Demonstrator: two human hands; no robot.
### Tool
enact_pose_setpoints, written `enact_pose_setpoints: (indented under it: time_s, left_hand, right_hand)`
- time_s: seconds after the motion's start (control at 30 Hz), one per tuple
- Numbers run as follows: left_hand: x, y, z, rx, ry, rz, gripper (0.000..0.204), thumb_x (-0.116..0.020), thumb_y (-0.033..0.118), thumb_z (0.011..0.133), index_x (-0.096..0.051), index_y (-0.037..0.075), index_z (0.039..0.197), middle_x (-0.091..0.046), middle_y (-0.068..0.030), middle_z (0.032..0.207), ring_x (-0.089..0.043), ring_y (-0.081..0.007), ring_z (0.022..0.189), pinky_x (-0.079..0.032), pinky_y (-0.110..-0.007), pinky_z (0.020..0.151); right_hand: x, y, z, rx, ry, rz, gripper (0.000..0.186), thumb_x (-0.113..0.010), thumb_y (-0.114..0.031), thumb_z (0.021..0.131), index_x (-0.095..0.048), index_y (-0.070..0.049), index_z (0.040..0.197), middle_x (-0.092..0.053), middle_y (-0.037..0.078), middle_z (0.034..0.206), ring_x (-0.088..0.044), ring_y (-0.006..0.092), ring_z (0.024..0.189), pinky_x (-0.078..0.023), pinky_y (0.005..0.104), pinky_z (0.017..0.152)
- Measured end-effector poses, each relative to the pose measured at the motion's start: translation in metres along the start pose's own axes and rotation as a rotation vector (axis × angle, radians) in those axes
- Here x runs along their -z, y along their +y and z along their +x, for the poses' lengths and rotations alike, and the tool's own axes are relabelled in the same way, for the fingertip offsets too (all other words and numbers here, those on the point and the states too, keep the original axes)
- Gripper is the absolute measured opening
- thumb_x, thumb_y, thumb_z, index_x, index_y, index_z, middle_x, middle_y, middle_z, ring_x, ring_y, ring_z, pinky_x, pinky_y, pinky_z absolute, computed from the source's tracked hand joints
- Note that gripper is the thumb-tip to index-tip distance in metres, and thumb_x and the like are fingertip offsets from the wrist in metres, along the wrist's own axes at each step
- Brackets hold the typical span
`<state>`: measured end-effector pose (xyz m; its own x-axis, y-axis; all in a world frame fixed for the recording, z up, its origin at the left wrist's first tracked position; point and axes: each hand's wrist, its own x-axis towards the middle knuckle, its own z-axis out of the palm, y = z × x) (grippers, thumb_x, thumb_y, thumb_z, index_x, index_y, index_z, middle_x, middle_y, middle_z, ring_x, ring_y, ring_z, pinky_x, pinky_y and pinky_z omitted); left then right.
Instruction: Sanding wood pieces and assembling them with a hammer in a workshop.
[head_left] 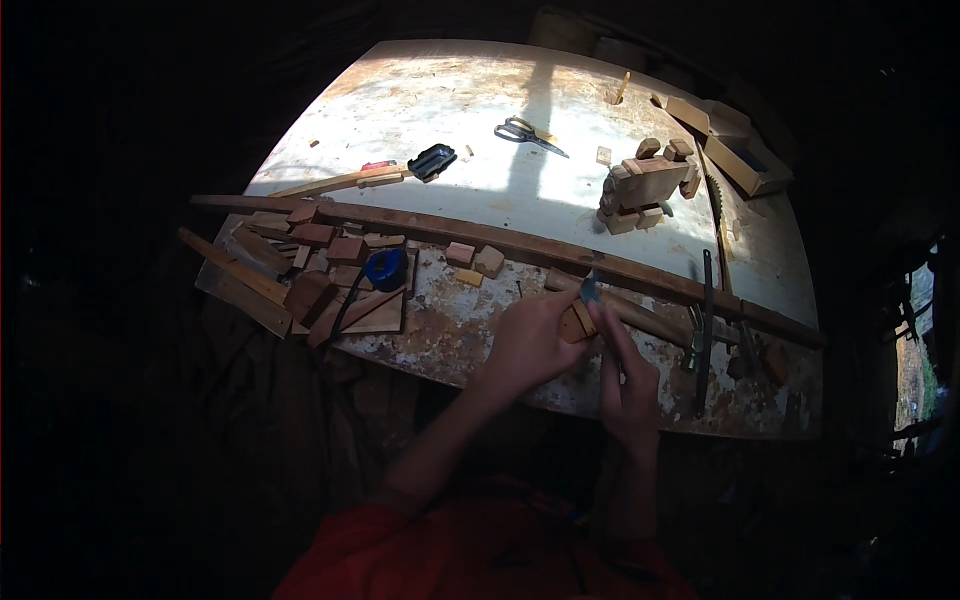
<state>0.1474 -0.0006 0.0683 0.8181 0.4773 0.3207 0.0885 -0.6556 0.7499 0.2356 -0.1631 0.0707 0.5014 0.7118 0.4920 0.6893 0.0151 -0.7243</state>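
My left hand (527, 343) is closed round a small wooden block (577, 324) near the front edge of the workbench. My right hand (627, 382) meets it from the right, its fingers wrapped round a thin, flat blue-grey piece (588, 289). That piece rises at the block's upper edge; the fingers hide most of it, so its kind is unclear. Left of my hands lie small pinkish and yellow wood blocks (489, 261). A hammer (694, 340) and a long dark metal bar (706, 335) lie right of my right hand.
A long wooden rail (450, 229) crosses the workbench (430, 330). Wood offcuts (312, 292) and a blue tape measure (386, 269) crowd the left. Beyond the rail are scissors (530, 134), a black tool (432, 162), a blocky wooden assembly (645, 186) and a cardboard box (745, 165).
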Motion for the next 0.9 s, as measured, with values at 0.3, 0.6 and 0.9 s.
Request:
enact_pose_setpoints:
  time_s: [0.3,0.6,0.9]
  left_hand:
    - [0.001,0.003,0.001,-0.047,0.072,0.013,0.053,-0.086,0.029,0.083,-0.075,0.008,0.13,-0.079,-0.0212,0.1,-0.078,-0.042,0.094,-0.062,-0.049,0.083]
    - [0.0,-0.001,0.004,0.03,-0.021,0.035,0.053,-0.087,0.03,0.081,-0.077,0.008,0.129,-0.079,-0.0207,0.099,-0.078,-0.0407,0.093,-0.062,-0.049,0.082]
    - [0.0,-0.005,0.0,0.011,0.052,0.02,0.055,-0.087,0.031,0.082,-0.076,0.006,0.13,-0.079,-0.0218,0.098,-0.078,-0.0414,0.093,-0.063,-0.049,0.082]
  right_hand:
    - [0.001,-0.01,-0.001,0.028,-0.013,0.105,0.057,-0.047,0.01,0.105,-0.05,0.0,0.161,-0.066,0.022,0.152,-0.06,0.0341,0.146,-0.048,0.0421,0.121]
    - [-0.001,-0.002,-0.001,-0.066,0.0,0.151,0.055,-0.046,0.007,0.108,-0.05,-0.002,0.162,-0.067,0.017,0.152,-0.061,0.033,0.145,-0.047,0.0402,0.12]
    - [0.002,-0.002,0.002,-0.145,-0.026,0.105,0.053,-0.048,0.006,0.108,-0.052,-0.002,0.161,-0.067,0.022,0.15,-0.061,0.0342,0.146,-0.049,0.0413,0.118]
